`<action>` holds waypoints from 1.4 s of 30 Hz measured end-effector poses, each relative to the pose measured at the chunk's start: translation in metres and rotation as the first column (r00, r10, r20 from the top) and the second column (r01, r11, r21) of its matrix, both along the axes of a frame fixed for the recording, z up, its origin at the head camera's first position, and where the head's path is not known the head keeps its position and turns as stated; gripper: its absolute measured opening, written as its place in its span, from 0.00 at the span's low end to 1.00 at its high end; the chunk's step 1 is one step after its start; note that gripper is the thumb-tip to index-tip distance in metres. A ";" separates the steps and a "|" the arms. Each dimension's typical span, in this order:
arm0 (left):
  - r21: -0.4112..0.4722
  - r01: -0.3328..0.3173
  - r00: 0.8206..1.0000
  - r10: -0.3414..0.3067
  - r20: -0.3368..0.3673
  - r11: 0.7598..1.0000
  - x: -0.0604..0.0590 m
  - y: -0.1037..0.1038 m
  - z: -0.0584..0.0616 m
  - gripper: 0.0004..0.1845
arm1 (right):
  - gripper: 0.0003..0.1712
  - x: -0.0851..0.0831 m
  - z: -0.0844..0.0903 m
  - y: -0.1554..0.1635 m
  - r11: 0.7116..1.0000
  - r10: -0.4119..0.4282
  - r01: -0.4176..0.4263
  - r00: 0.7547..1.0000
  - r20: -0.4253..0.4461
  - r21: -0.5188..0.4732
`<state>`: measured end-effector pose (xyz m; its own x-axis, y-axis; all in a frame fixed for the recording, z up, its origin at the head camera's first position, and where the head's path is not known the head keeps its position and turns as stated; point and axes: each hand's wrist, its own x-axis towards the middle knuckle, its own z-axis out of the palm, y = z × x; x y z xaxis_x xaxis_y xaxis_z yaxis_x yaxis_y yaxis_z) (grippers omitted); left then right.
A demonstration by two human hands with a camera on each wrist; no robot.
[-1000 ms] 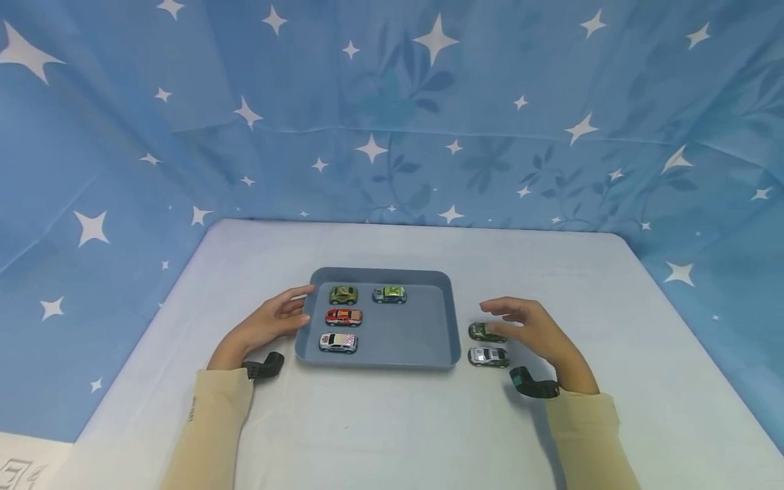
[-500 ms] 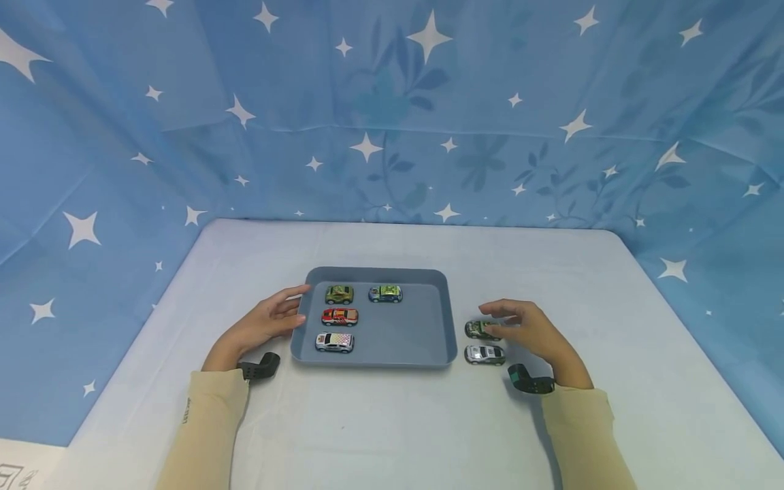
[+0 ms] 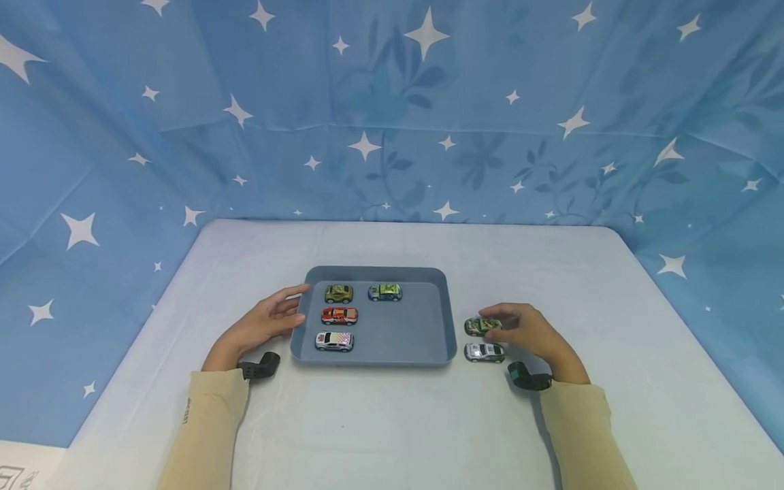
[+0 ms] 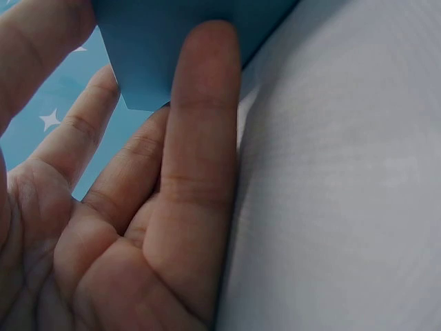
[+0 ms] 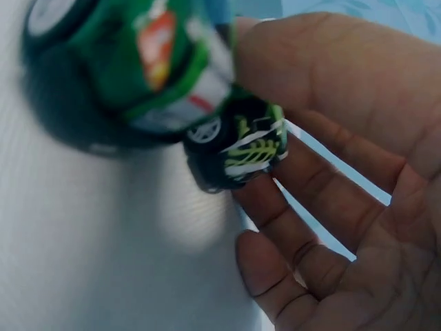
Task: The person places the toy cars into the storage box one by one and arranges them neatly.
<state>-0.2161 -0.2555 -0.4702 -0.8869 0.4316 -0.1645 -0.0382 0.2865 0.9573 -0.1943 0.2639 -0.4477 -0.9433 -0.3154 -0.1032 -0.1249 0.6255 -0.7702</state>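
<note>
— From the head view, where's the green car (image 3: pixel 480 326)?
— On the table (image 3: pixel 392 422), just at 3 o'clock of the tray (image 3: pixel 450 320). The right hand (image 3: pixel 531 331) is on it, coming in from its 3 o'clock side. The car's long axis runs left to right, so the fingers meet its right end. The left hand (image 3: pixel 265 322) is well apart, flat against the tray's left wall, fingers straight.
— Anything beside it?
— A white car (image 3: pixel 484 352) just at its 6 o'clock, untouched.
— And the left wrist view?
— Only straight fingers (image 4: pixel 200 138) against the blue tray (image 4: pixel 179 41); holding nothing.
— The right wrist view?
— The fingers (image 5: pixel 289 200) curl around the green car (image 5: pixel 238 152), dark green with pale stripes and a white wheel hub. I'd say they pinch it. The blurred car (image 5: pixel 124 69) in front is probably the white one's neighbour side; I can't tell.
</note>
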 end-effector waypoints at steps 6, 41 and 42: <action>-0.001 -0.011 1.000 0.011 0.001 1.000 0.002 -0.001 0.000 0.41 | 0.24 -0.003 -0.004 -0.001 1.000 -0.004 0.004 1.000 0.011 0.013; -0.004 -0.004 1.000 0.004 0.011 1.000 0.000 0.001 0.000 0.41 | 0.20 -0.002 0.017 -0.007 0.996 0.056 -0.065 0.987 -0.149 -0.060; -0.002 -0.004 1.000 0.004 0.010 1.000 0.000 0.001 -0.001 0.41 | 0.19 -0.002 0.018 -0.007 0.995 0.061 -0.072 0.985 -0.160 -0.062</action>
<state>-0.2164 -0.2549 -0.4707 -0.8870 0.4274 -0.1746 -0.0494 0.2881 0.9563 -0.1958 0.2565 -0.4299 -0.9229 -0.3790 0.0686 -0.2873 0.5589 -0.7779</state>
